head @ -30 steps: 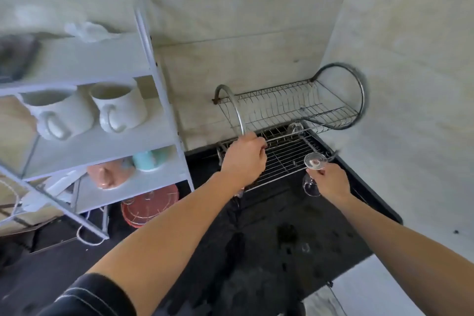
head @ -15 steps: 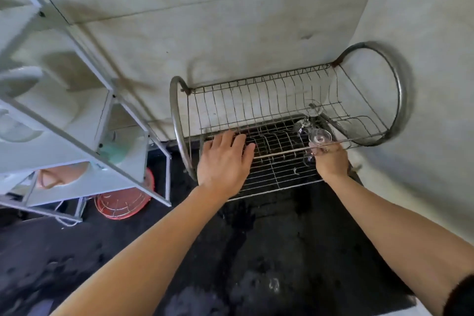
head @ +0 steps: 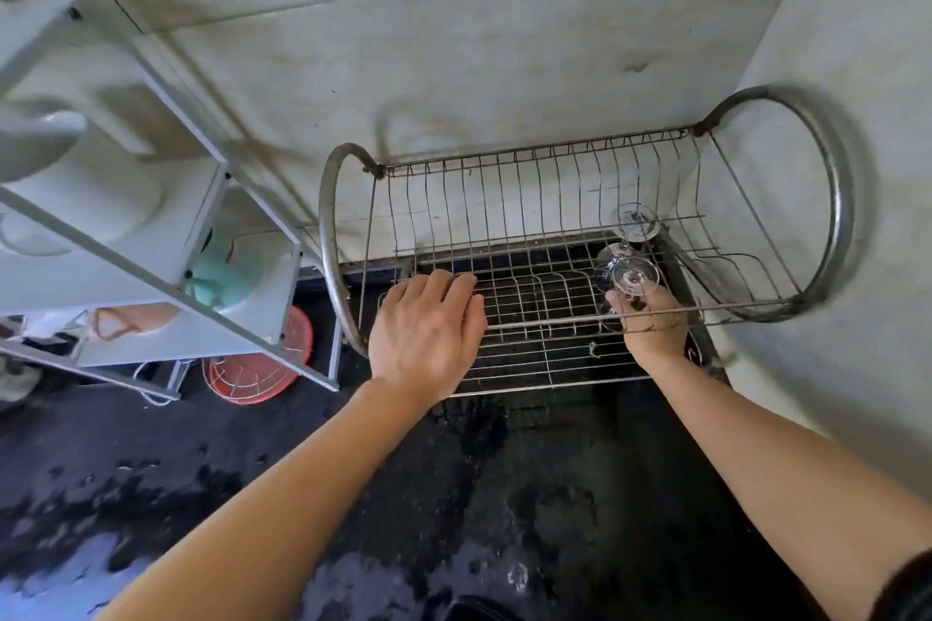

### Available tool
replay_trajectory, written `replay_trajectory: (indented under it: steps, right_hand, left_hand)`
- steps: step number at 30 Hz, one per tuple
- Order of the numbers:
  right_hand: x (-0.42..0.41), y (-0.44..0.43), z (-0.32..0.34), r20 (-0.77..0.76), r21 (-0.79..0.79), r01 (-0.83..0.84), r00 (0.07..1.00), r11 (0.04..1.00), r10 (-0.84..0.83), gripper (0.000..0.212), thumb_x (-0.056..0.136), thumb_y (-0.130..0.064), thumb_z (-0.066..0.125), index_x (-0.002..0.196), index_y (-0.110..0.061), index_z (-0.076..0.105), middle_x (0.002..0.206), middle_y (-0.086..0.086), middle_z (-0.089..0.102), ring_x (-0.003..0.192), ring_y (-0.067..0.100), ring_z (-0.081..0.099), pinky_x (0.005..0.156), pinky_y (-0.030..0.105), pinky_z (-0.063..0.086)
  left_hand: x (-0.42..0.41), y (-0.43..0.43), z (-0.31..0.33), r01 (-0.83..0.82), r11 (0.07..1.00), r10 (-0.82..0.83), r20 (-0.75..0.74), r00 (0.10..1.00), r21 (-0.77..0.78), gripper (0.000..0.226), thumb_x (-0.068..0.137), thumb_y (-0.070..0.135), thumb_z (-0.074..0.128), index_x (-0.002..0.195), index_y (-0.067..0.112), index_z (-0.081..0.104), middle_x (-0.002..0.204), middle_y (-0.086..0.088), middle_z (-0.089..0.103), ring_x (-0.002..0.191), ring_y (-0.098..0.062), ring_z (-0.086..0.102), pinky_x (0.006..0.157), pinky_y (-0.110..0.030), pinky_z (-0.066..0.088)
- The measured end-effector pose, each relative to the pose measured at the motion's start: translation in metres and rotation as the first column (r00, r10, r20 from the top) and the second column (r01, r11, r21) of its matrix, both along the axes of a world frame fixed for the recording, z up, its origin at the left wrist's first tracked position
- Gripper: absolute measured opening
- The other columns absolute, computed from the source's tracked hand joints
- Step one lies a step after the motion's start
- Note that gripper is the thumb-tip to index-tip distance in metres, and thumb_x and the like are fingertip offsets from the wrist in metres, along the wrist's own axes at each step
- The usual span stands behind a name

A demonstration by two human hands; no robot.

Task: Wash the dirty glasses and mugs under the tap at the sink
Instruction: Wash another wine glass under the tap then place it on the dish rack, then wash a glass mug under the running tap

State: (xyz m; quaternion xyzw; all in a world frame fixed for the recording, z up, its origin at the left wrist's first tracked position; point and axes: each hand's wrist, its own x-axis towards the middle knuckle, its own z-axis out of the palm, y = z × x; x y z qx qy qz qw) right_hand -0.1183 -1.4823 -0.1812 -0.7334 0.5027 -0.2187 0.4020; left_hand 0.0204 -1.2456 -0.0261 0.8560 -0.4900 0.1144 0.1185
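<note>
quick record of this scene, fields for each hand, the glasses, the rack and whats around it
left hand: fingers laid on the rack's lower wire tier, holding nothing
right hand: grips a stemmed glass, foot up, in the right part of the rack
second glass: upside down in the rack, just behind the held one
dish rack: two-tier wire, in the wall corner
counter: black, wet
left side: white shelf unit with a teal mug; red wire basket below

Both forearms stretch forward. The left hand [head: 426, 333] lies palm down, fingers straight, on the dish rack's [head: 330, 237] lower grid. The right hand [head: 651, 325] curls its fingers round an inverted wine glass [head: 633, 275].
</note>
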Motion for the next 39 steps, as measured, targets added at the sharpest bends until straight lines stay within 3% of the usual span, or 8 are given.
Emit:
replay_trajectory:
  steps: [4, 9, 14, 20, 23, 28, 34, 39]
  right_hand:
    - [-0.007, 0.004, 0.016, -0.036, -0.011, -0.035, 0.999, 0.999, 0.034, 0.031, 0.081, -0.028, 0.076, 0.104, -0.01, 0.066, 0.1, 0.002, 0.063, 0.096, 0.025, 0.058, 0.078, 0.029, 0.04]
    - [-0.022, 0.036, 0.033, -0.174, -0.044, 0.032, 0.984, 0.999, -0.039, 0.036, 0.086, -0.029, 0.069, 0.118, -0.014, 0.063, 0.119, 0.008, 0.065, 0.106, 0.029, 0.062, 0.081, 0.035, 0.047]
    - [-0.022, 0.112, 0.05, -0.32, -0.119, -0.139, 0.943, 0.983, 0.094, 0.023, 0.092, -0.031, 0.058, 0.11, -0.02, 0.068, 0.105, -0.001, 0.071, 0.096, 0.026, 0.065, 0.076, 0.035, 0.05]
    - [0.01, 0.243, 0.073, -0.372, -0.181, -0.372, 0.883, 0.91, 0.286, 0.018, 0.092, -0.033, 0.058, 0.103, -0.024, 0.069, 0.101, -0.005, 0.071, 0.092, 0.021, 0.064, 0.07, 0.03, 0.048]
    - [0.039, 0.308, 0.086, -0.408, -0.224, -0.523, 0.816, 0.822, 0.408, 0.02, 0.092, -0.034, 0.057, 0.107, -0.025, 0.068, 0.107, -0.006, 0.069, 0.097, 0.02, 0.063, 0.076, 0.034, 0.053]
    - [0.106, 0.411, 0.111, -0.395, -0.271, -0.709, 0.699, 0.651, 0.597, 0.026, 0.091, -0.034, 0.057, 0.113, -0.024, 0.066, 0.116, -0.001, 0.066, 0.105, 0.022, 0.064, 0.084, 0.038, 0.052]
    - [0.198, 0.534, 0.135, -0.361, -0.328, -0.847, 0.522, 0.419, 0.772, 0.022, 0.09, -0.031, 0.058, 0.106, -0.02, 0.068, 0.106, -0.001, 0.067, 0.098, 0.024, 0.062, 0.073, 0.03, 0.042]
    - [0.276, 0.649, 0.135, -0.361, -0.313, -0.92, 0.345, 0.236, 0.866, 0.028, 0.091, -0.034, 0.058, 0.116, -0.023, 0.065, 0.114, -0.002, 0.066, 0.103, 0.021, 0.062, 0.082, 0.032, 0.046]
  left_hand:
    - [0.0, 0.003, 0.002, -0.002, 1.0, 0.002, -0.01, 1.0, 0.006, 0.037, 0.098, 0.031, 0.036, 0.105, 0.013, 0.067, 0.092, -0.002, 0.068, 0.079, -0.022, 0.063, 0.073, -0.036, 0.049]
    - [-0.001, 0.018, 0.014, 0.041, 0.997, -0.05, -0.164, 0.985, -0.058, 0.032, 0.097, 0.029, 0.045, 0.116, 0.01, 0.062, 0.107, -0.006, 0.064, 0.099, -0.025, 0.06, 0.089, -0.042, 0.048]
    - [-0.006, 0.089, 0.03, 0.117, 0.962, -0.138, -0.072, 0.988, -0.249, 0.02, 0.088, 0.013, 0.056, 0.102, 0.007, 0.068, 0.095, -0.006, 0.066, 0.087, -0.023, 0.062, 0.077, -0.036, 0.051]
    - [0.011, 0.231, 0.029, 0.017, 0.999, -0.02, -0.081, 0.997, -0.034, 0.016, 0.087, 0.015, 0.054, 0.091, 0.006, 0.067, 0.085, -0.01, 0.063, 0.075, -0.032, 0.061, 0.062, -0.036, 0.044]
    - [0.033, 0.308, 0.031, -0.093, 0.986, 0.106, -0.087, 0.991, 0.139, 0.024, 0.088, 0.02, 0.047, 0.101, 0.009, 0.065, 0.1, -0.01, 0.062, 0.094, -0.033, 0.058, 0.076, -0.039, 0.042]
    - [0.065, 0.429, 0.044, -0.329, 0.921, 0.341, -0.026, 0.94, 0.21, 0.024, 0.092, 0.023, 0.042, 0.104, 0.012, 0.06, 0.108, -0.01, 0.057, 0.1, -0.032, 0.055, 0.08, -0.042, 0.041]
    - [0.088, 0.562, 0.054, -0.57, 0.805, 0.586, -0.068, 0.807, 0.163, 0.024, 0.096, 0.025, 0.042, 0.108, 0.012, 0.058, 0.109, -0.008, 0.055, 0.102, -0.029, 0.052, 0.085, -0.041, 0.042]
    - [0.106, 0.671, 0.049, -0.718, 0.685, 0.728, -0.145, 0.67, 0.126, 0.024, 0.094, 0.025, 0.042, 0.105, 0.014, 0.059, 0.107, -0.007, 0.055, 0.1, -0.028, 0.054, 0.085, -0.042, 0.045]
